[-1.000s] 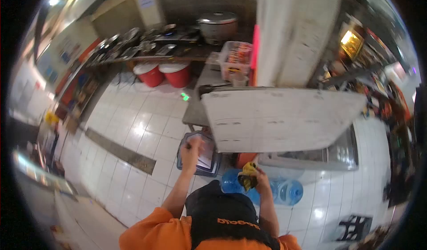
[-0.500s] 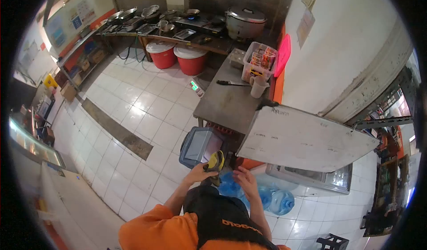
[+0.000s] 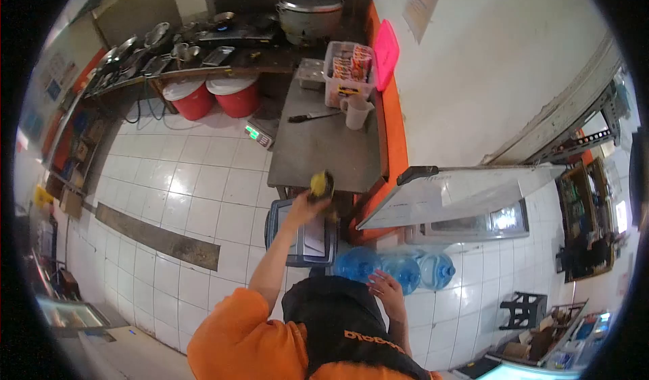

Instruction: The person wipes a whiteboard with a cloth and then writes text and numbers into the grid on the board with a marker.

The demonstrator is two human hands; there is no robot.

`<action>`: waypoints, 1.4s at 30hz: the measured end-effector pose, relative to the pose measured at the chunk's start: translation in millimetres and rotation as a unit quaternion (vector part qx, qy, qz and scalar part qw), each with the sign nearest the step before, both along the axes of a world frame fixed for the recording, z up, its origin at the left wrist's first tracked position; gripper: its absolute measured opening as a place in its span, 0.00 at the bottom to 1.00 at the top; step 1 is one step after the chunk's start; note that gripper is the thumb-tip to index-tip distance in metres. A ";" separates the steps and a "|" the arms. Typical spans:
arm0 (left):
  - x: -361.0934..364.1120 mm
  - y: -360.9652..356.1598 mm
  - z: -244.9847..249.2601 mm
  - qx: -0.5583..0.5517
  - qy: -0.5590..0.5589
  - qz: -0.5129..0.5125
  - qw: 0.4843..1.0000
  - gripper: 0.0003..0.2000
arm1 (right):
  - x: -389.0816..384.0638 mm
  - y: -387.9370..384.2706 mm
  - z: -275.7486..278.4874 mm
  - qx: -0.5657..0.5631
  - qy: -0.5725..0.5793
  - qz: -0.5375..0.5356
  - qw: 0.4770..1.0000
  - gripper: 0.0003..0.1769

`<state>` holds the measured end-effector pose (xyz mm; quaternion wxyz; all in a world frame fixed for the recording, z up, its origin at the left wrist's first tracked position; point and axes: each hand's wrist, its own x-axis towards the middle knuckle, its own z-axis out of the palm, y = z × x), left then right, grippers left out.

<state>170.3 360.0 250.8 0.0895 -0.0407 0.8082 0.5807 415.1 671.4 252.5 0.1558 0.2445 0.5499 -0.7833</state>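
Yellow object (image 3: 320, 184) clutched in left hand (image 3: 304, 207) at steel table (image 3: 324, 150) edge — could drop into grey bin (image 3: 277, 234) below on a slack grip; right hand (image 3: 385, 289) spread, empty.

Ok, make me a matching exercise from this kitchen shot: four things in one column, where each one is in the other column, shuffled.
Things:
1. yellow-and-black item
2. blue water bottles
3. red buckets
4. plastic jug

Places:
A. under the cooking counter
B. standing on the steel table, beside the crate
C. in the left hand, at the table's near edge
D. on the tiled floor, beside the chest freezer

Pairs: 1-C, 2-D, 3-A, 4-B.
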 end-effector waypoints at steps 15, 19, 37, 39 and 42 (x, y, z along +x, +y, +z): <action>119.2 73.6 73.8 0.383 -0.301 -0.344 0.803 0.17 | -6.8 3.1 85.3 0.238 0.095 0.265 0.930 0.23; 147.4 131.7 109.5 0.247 -0.195 -0.393 0.864 0.15 | -21.3 6.8 119.4 0.211 0.158 0.301 0.916 0.22; 218.5 365.5 136.4 -0.096 0.151 -0.295 0.939 0.10 | -13.7 277.4 153.7 0.148 0.279 0.194 0.929 0.29; 228.4 381.4 133.5 -0.063 0.191 -0.276 0.940 0.10 | -8.5 290.0 154.3 0.080 0.256 0.181 0.946 0.29; 247.2 394.5 149.5 0.004 0.075 -0.226 0.971 0.10 | -0.6 300.8 141.9 0.097 0.295 0.189 0.931 0.18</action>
